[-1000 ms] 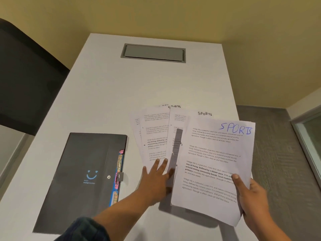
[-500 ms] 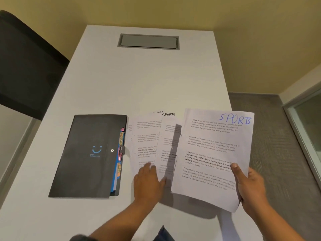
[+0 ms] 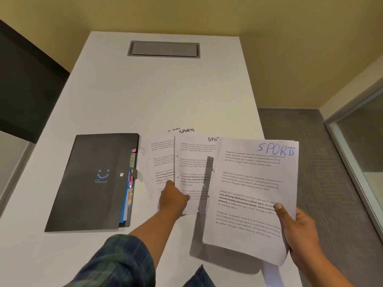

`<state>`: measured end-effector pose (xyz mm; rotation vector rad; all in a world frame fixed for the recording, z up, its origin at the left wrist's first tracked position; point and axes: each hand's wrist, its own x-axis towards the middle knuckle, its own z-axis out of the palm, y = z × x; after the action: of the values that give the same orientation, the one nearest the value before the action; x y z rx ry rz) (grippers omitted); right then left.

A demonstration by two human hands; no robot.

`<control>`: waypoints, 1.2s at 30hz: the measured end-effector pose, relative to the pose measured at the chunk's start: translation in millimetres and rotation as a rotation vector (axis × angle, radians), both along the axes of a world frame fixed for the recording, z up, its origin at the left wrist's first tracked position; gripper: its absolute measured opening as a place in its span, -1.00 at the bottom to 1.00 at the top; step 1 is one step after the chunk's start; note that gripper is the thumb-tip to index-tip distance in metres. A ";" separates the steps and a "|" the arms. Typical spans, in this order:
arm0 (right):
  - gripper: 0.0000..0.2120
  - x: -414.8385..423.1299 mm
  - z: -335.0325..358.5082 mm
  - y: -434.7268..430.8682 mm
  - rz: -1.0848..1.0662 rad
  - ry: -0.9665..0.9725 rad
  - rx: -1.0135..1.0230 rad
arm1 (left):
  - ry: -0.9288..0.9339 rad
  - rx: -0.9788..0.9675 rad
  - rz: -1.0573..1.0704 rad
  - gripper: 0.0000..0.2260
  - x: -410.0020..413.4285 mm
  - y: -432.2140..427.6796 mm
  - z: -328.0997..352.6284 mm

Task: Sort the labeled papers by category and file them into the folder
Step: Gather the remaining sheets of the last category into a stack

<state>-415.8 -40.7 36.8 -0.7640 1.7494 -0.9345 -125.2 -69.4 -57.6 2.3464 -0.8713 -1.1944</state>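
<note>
My right hand (image 3: 298, 230) holds a stack of printed sheets headed SPORTS in blue ink (image 3: 251, 195) above the table's near right edge, thumb on top. Several more sheets marked SPORTS in black (image 3: 163, 160) lie fanned on the white table (image 3: 157, 96). My left hand (image 3: 173, 198) pinches the lower left edge of one of these sheets (image 3: 193, 162) and lifts it slightly. A black folder with a blue smiley (image 3: 97, 181) lies shut to the left, coloured index tabs (image 3: 131, 177) sticking out along its right side.
A grey cable hatch (image 3: 163, 49) is set into the far end of the table. A dark chair back (image 3: 27, 90) stands at the left. Grey carpet (image 3: 323, 172) and a glass panel frame (image 3: 356, 162) are to the right.
My left hand went from lying flat on the fanned sheets to pinching one sheet's edge and raising it. The view shifted, and the stack in my right hand stayed roughly where it was.
</note>
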 end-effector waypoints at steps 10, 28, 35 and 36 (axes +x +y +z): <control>-0.82 -18.3 -6.4 -15.8 0.061 -0.065 0.025 | 0.311 -0.307 0.191 -0.78 -1.1 21.8 37.8; -0.81 4.5 -4.0 -43.6 0.254 -0.195 0.096 | 0.714 -0.209 0.061 -0.77 -37.7 40.7 112.9; -0.80 -10.8 -12.8 -41.2 0.151 -0.201 0.123 | 0.026 -0.042 0.468 -0.54 -2.7 26.1 35.3; -0.80 -13.2 -13.7 -40.1 0.137 -0.200 0.127 | -0.050 0.005 0.471 -0.48 1.9 25.9 28.2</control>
<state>-429.0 -80.9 23.1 -0.6750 1.5463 -0.7717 -123.3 -43.4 -29.5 2.4063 -0.2961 -0.9419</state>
